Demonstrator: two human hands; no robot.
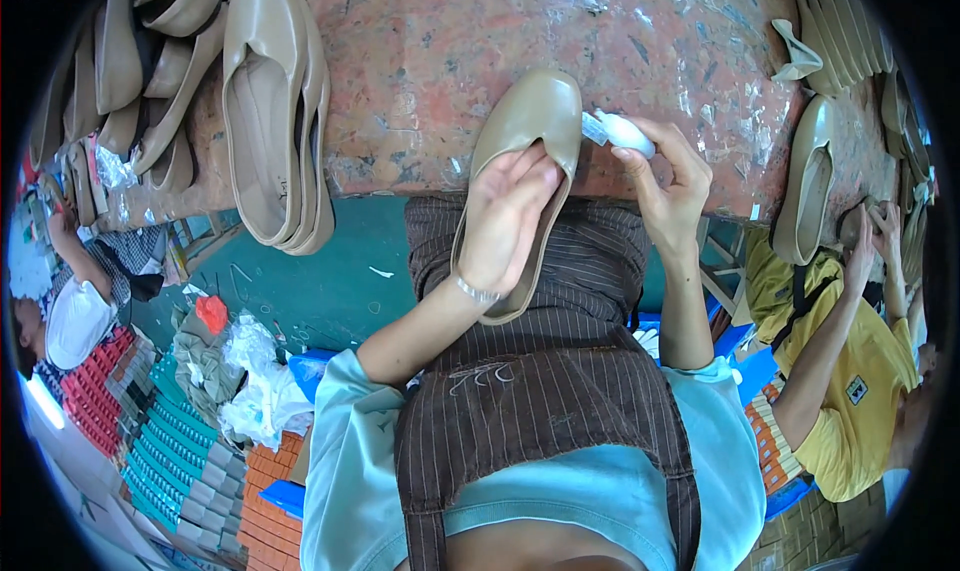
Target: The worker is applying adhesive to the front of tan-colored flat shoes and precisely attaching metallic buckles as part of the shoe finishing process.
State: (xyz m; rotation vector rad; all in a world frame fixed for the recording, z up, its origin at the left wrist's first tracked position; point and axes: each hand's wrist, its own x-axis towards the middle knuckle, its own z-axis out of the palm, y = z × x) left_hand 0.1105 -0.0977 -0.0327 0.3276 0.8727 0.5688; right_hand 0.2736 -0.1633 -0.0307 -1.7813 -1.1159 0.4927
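A beige slip-on shoe [528, 106] rests at the table's front edge, toe on the tabletop and heel hanging over my lap. My left hand [505, 216] reaches into its opening, the fingers tucked under the upper, and grips it from inside. Just right of the toe, my right hand [668, 176] pinches a small white rounded piece [628, 134] between thumb and fingers. A pale, marked end of that piece points at the shoe's side; whether it touches I cannot tell. Its exact kind does not show.
Nested beige shoes [265, 121] overhang the table edge on the left, beside a heap of more shoes [120, 51]. Another shoe [808, 181] lies at the right edge, near a stacked row [845, 31]. A person in yellow [850, 371] works on the right; another person sits far left.
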